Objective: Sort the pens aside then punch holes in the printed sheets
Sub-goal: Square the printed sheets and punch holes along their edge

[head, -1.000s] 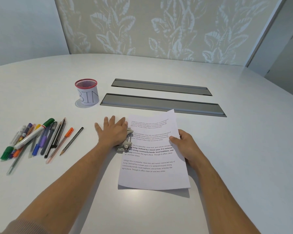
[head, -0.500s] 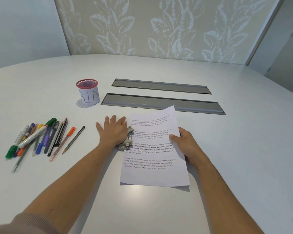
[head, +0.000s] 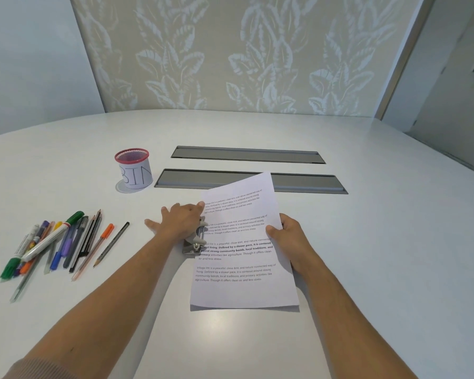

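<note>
At mid-table the left hand (head: 181, 218) pressed flat-fingered on the punch (head: 195, 240) while the right hand (head: 286, 234) pinched the sheets (head: 244, 291) in its slot, pens (head: 58, 242) well aside; their lifted far edge risked skewed holes.

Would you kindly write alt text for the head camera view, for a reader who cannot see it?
A person's left hand presses flat on a metal hole punch while the right hand pinches the right edge of the printed sheets, their left edge fed into the punch. On the white table, pens and pencils lie grouped at left, near a red-rimmed cup marked BIN.
</note>
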### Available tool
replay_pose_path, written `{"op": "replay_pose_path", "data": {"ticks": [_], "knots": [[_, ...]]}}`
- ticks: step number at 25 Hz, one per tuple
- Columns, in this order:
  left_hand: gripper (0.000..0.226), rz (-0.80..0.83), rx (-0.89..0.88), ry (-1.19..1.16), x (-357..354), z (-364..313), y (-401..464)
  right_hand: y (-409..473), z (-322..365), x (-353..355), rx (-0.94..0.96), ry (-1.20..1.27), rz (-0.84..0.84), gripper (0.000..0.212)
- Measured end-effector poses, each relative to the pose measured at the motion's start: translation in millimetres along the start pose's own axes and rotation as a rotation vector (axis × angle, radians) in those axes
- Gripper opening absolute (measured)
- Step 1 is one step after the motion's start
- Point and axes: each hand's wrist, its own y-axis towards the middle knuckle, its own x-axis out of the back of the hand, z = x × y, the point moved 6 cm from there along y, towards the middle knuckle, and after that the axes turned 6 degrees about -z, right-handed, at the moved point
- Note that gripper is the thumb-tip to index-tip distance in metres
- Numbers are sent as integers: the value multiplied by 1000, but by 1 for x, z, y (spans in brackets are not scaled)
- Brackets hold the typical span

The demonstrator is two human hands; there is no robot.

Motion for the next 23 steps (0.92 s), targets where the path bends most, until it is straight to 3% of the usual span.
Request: {"op": "replay_pose_path", "data": {"ticks": [4, 7, 10, 12, 15, 17, 23], "knots": [[82, 17, 26, -88, 10, -3, 1, -4, 6, 17, 21, -6, -41, 22], [84, -120, -136, -212, 33, -26, -8, -7, 19, 41, 86, 21, -105, 21], [70, -228, -248, -541, 55, -56, -31, -14, 38, 63, 191, 69, -137, 24], [64, -139, -306, -784, 61, -79, -47, -20, 52, 75, 263, 83, -152, 25], [50, 119, -347, -1179, 61, -118, -68, -29, 75, 93, 351, 108, -206, 25], [45, 171, -407, -1286, 64, -138, -82, -33, 91, 102, 418, 105, -254, 20], [36, -147, -562, -1303, 92, -172, -108, -45, 125, 127, 555, 97, -353, 15]]}}
